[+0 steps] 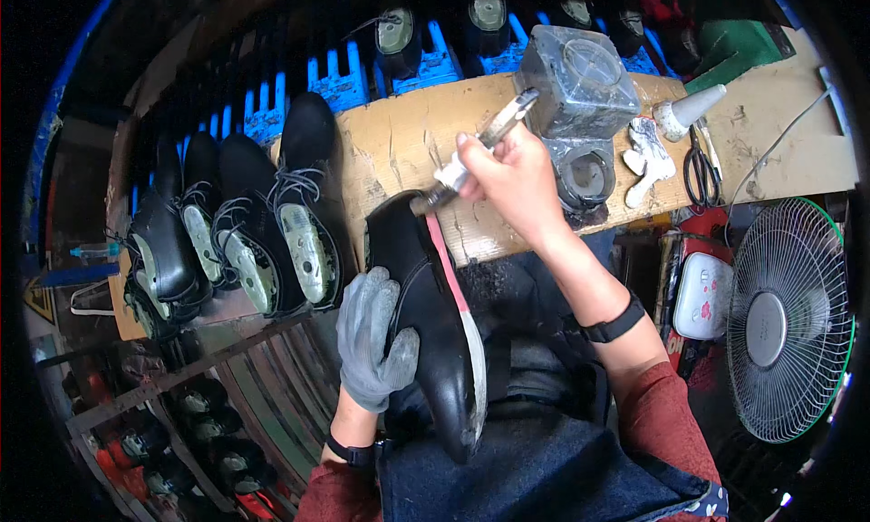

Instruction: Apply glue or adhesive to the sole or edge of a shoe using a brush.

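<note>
A black leather shoe [433,341] hangs tilted in front of me, its sole edge to the right. Along that edge runs a strip [447,266], pink higher up and whitish lower down. My left hand [370,327], in a grey glove, grips the shoe from its left side, thumb across the leather. In my bare right hand [512,178] is a brush [449,174] with a light wrap round its shaft. Its dark tip touches the shoe's edge beside the top of the pink strip. Just right of that hand stands a small pot [587,176] with pale contents.
Several black laced shoes [308,205] with pale green bottoms lean at the left of the wooden bench [390,141]. A grey container [580,78], a white glove [647,161], a white cone [691,111] and scissors [700,169] lie rightward. A fan [784,323] stands at right.
</note>
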`<state>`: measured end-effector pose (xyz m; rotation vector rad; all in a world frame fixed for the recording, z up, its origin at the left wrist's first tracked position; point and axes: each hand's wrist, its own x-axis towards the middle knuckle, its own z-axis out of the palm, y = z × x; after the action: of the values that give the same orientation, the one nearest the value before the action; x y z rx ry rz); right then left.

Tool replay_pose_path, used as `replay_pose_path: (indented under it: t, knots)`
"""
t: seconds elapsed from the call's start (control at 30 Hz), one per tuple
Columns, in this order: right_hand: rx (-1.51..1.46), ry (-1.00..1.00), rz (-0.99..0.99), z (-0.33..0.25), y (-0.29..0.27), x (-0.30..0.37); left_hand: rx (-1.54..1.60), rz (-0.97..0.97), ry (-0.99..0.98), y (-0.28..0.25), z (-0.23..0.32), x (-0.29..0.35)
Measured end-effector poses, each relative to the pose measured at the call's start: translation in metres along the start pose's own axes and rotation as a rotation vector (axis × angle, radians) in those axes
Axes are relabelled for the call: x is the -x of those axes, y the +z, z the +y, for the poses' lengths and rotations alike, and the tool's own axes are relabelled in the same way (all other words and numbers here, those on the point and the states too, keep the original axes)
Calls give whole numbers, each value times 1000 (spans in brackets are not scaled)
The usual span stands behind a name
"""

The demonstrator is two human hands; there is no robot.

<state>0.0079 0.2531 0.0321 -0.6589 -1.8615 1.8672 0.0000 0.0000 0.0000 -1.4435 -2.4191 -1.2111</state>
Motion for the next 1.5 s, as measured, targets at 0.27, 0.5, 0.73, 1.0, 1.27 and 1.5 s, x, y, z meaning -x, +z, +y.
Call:
replay_pose_path:
  t: [0.27, 0.5, 0.73, 1.0, 1.27, 1.5]
  knots:
    - [-122, 243, -103, -25, -25, 71, -51, 18, 0, 1, 5, -4]
    - [-183, 103, -140, -55, -40, 120, -191, 85, 271, 1, 11, -16]
    - [-78, -215, -233, -67, -53, 154, -195, 135, 324, 1, 14, -23]
    - [89, -882, -420, -89, -59, 148, -205, 160, 325, -7, 14, -38]
    - [340, -901, -477, -118, -73, 129, -49, -169, 154, -64, 48, -72]
    - [-388, -489, -133, -98, -63, 103, 755, -664, -422, -46, 53, -52]
